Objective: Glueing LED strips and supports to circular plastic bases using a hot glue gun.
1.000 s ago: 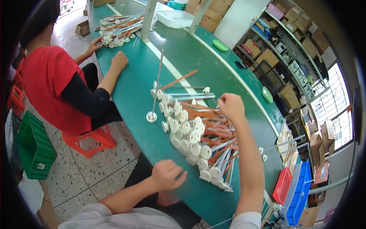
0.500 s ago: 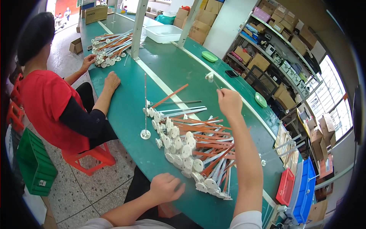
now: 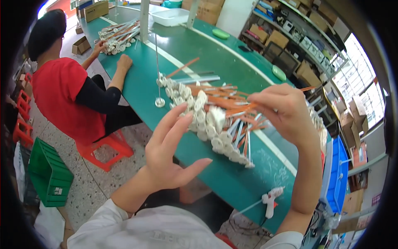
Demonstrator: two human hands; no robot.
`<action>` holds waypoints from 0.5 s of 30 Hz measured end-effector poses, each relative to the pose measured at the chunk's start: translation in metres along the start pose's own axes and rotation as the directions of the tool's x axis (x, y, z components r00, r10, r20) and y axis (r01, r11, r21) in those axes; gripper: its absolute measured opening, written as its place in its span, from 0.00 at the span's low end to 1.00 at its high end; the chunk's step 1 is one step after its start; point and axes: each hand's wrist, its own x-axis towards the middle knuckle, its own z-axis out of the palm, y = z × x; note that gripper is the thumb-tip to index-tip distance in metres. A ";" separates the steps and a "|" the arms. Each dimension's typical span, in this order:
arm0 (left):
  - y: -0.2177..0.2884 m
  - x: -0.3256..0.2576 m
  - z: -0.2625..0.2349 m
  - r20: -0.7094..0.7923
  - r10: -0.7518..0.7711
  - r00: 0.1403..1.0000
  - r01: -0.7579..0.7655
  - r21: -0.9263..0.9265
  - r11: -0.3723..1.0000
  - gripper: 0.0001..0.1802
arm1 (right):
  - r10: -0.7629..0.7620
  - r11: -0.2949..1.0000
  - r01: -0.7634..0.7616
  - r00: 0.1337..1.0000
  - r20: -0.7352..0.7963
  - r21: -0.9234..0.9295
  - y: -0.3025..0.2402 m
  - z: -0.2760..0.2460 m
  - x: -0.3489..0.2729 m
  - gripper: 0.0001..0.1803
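Note:
My right hand (image 3: 286, 110) pinches an orange strip (image 3: 240, 109) above the right side of the pile. A blurred white piece (image 3: 216, 116) shows at the strip's left end, and its other tip sticks out behind my hand. My left hand (image 3: 170, 151) is raised in front of the pile, open, with fingers and thumb spread and nothing in it. Below and between my hands lies a heap of orange and silvery strips with white round discs (image 3: 201, 99) on their ends. Left of the heap a thin rod stands upright on a white disc base (image 3: 160, 102).
A white glue gun (image 3: 271, 201) with a cord lies on the green table (image 3: 265, 174) at the near right. A blue bin (image 3: 336, 174) is beyond my right forearm. To the left, a co-worker in red (image 3: 62, 95) sits at another strip pile (image 3: 118, 37).
My right hand has come nearer from the far side and now pinches an orange strip instead of a thin rod with a white end. My left hand has risen and opened. The view has shifted.

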 end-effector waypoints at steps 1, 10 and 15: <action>0.005 -0.005 0.002 0.038 -0.101 0.994 0.105 -0.124 0.987 0.34 | 0.022 1.000 -0.022 1.000 0.006 0.014 -0.010 0.000 -0.015 0.07; 0.012 -0.078 0.046 0.522 -0.233 0.821 0.418 -0.271 0.867 0.33 | 0.360 0.921 -0.382 0.772 0.524 -0.069 -0.054 -0.013 -0.099 0.06; 0.028 -0.081 0.065 0.591 -0.205 0.781 0.423 -0.258 0.868 0.27 | 0.460 0.844 -0.527 0.614 0.641 -0.102 -0.061 -0.024 -0.133 0.08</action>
